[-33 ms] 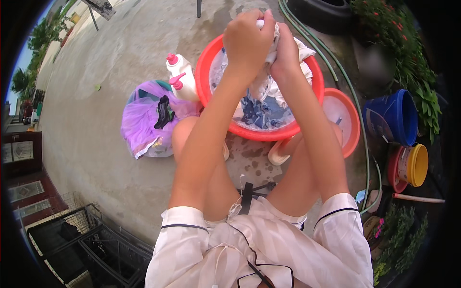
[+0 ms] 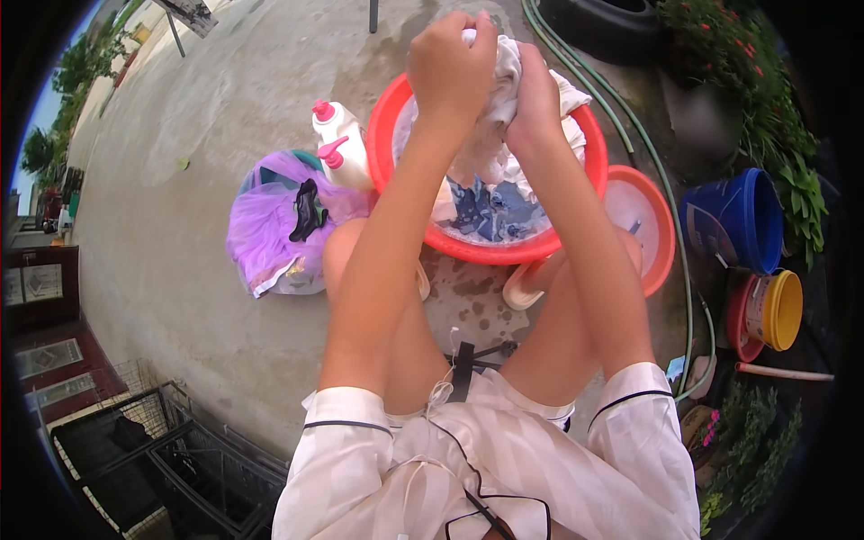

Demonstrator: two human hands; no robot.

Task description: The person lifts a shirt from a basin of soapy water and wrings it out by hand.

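Both hands are raised over a large red basin (image 2: pixel 387 121). My left hand (image 2: pixel 450 76) is closed round a bunched white cloth (image 2: pixel 501 85), which hangs down toward the basin. My right hand (image 2: pixel 533 103) is wrapped round the same cloth, close on the right of my left hand. In the basin, more white fabric (image 2: pixel 570 99) rests at the right side, and blue cloth (image 2: pixel 490 211) lies in sudsy water.
White pump bottles (image 2: pixel 346 166) and a purple mesh bundle (image 2: pixel 265 225) are at left. A smaller red basin (image 2: pixel 661 229), green hose (image 2: pixel 673 306), blue bucket (image 2: pixel 724 225), yellow bucket (image 2: pixel 778 310), tyre (image 2: pixel 585 27), plants (image 2: pixel 729 63) are at right; black metal crates (image 2: pixel 171 459) lie lower left.
My left hand has shifted a little to the left with the cloth, showing more of the white fabric between my hands. My right hand is nearly still.
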